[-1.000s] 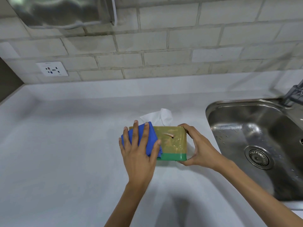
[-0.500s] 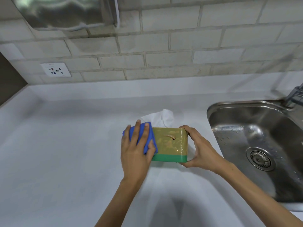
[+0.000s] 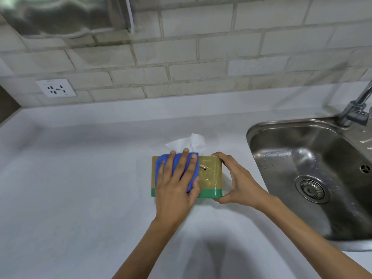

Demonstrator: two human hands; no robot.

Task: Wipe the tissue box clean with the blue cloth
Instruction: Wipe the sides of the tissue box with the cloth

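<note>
I see tissue box [image 3: 210, 176] on white counter [image 3: 80, 188] beside sink [image 3: 314, 178], left hand [image 3: 175, 186] flat, pressing blue cloth [image 3: 179, 168] onto its near face, right hand [image 3: 239, 182] gripping its right end

- Evenly bright, soft light from above and behind; broad dim shadow across the near countertop [image 3: 80, 198].
- Glare streaks on the sink [image 3: 302, 158] and the steel panel [image 3: 60, 15] top left.
- Wide-angle bending at edges; slight overall softness.
</note>
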